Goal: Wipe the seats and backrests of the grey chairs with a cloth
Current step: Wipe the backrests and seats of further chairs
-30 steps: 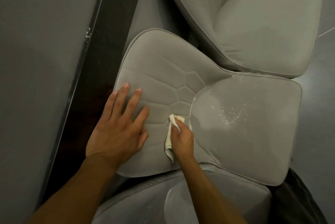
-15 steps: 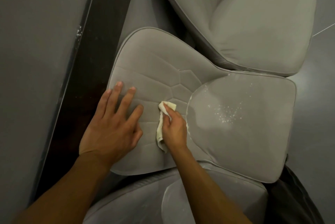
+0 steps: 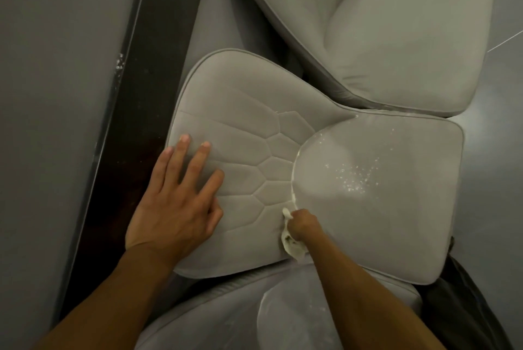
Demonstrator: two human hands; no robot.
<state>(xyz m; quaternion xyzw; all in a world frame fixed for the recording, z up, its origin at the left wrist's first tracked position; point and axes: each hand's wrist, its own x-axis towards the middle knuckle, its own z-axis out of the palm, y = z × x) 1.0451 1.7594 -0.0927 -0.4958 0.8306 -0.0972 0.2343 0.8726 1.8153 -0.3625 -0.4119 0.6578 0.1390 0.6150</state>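
A grey chair fills the middle of the view: its quilted backrest (image 3: pixel 240 129) on the left and its smooth seat (image 3: pixel 382 208) on the right, which carries white specks (image 3: pixel 353 180). My left hand (image 3: pixel 175 205) lies flat on the backrest's left part with fingers spread. My right hand (image 3: pixel 302 223) grips a small cream cloth (image 3: pixel 291 245) and presses it into the seam where backrest meets seat, low down. White residue lines that seam above the cloth.
A second grey chair (image 3: pixel 396 38) stands at the top right, touching the first. A third grey chair (image 3: pixel 226 321) lies under my arms at the bottom. A dark skirting strip (image 3: pixel 147 95) runs along the grey wall on the left. A dark object (image 3: pixel 467 307) sits at the lower right.
My right hand has slid with the cloth down the seam toward the backrest's lower edge. My left hand stays flat on the backrest.
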